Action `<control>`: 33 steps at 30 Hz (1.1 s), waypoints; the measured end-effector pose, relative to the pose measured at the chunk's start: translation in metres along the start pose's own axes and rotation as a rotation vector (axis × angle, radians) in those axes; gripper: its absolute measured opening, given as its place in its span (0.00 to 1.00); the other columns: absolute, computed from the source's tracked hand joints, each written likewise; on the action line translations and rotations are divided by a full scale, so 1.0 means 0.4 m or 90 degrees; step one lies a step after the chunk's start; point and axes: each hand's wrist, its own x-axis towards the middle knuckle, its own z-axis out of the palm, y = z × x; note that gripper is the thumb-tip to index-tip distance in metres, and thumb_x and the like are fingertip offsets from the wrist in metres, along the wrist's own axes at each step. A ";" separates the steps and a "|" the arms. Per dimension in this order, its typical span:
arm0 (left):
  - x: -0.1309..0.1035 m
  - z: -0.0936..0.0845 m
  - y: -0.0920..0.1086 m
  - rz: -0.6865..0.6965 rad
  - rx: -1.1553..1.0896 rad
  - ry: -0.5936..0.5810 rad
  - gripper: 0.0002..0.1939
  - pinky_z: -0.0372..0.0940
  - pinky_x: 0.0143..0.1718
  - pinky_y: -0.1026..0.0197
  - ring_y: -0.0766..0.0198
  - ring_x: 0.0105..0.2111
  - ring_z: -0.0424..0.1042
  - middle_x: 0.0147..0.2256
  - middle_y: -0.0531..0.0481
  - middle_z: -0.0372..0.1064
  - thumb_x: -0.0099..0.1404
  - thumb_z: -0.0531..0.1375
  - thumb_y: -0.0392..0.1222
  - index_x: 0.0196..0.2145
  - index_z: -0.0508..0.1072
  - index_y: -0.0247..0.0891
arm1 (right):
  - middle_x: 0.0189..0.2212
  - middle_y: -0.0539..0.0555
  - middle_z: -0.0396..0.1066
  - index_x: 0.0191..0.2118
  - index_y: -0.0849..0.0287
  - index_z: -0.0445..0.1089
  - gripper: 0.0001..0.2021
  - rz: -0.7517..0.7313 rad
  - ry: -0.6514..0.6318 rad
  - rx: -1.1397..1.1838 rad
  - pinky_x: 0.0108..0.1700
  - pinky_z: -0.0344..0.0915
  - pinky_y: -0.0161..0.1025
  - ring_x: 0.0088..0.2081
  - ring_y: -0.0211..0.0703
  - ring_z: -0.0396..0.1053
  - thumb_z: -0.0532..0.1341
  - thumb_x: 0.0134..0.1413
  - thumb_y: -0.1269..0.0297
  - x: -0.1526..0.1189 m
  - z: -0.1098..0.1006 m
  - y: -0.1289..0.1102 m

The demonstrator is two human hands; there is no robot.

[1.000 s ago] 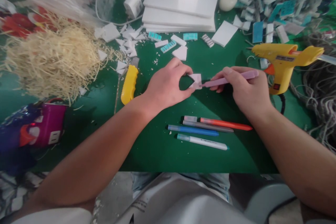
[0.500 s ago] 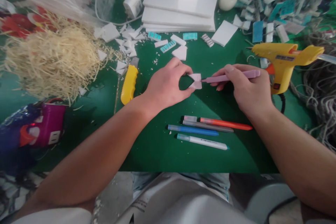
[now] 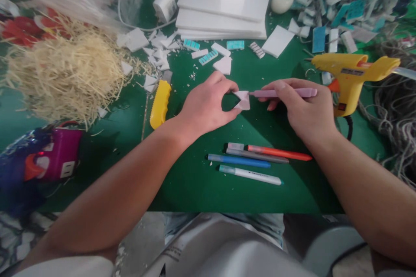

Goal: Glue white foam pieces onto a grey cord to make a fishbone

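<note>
Left fingers [image 3: 230, 85] pinch white piece [image 3: 245, 100] between tips; right fingers [image 3: 288, 91] clasp pink pen [image 3: 264, 93].

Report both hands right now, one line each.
Left hand: closed, pinching a small white notched piece between thumb and finger.
Right hand: closed, holding a pink pen, tip at the piece's edge.

A whitish cloth shirt [image 3: 224, 251] with short white sleeves [image 3: 69, 267] bears small dark printed lettering [image 3: 173, 254] and a black pointed mark [image 3: 163, 271], worn with faded light-blue denim trousers [image 3: 272, 225].
</note>
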 end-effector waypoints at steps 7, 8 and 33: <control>-0.001 0.002 -0.005 0.005 0.001 0.001 0.18 0.73 0.42 0.61 0.63 0.40 0.78 0.53 0.47 0.76 0.71 0.73 0.43 0.57 0.82 0.41 | 0.32 0.51 0.88 0.35 0.51 0.88 0.15 -0.009 0.015 -0.002 0.32 0.76 0.38 0.27 0.40 0.77 0.74 0.70 0.49 0.000 0.003 0.000; -0.001 0.003 -0.006 0.007 0.000 0.004 0.18 0.73 0.42 0.61 0.63 0.40 0.78 0.53 0.47 0.76 0.71 0.73 0.44 0.56 0.82 0.41 | 0.30 0.51 0.87 0.34 0.51 0.88 0.16 -0.006 0.003 -0.004 0.32 0.77 0.39 0.27 0.40 0.77 0.73 0.70 0.47 0.000 0.002 -0.001; 0.000 0.005 -0.005 0.012 -0.001 0.010 0.19 0.71 0.40 0.61 0.64 0.38 0.76 0.53 0.48 0.77 0.70 0.74 0.41 0.57 0.83 0.40 | 0.29 0.51 0.86 0.33 0.52 0.88 0.13 -0.003 -0.008 0.010 0.32 0.76 0.38 0.26 0.40 0.77 0.72 0.70 0.55 -0.002 0.002 0.001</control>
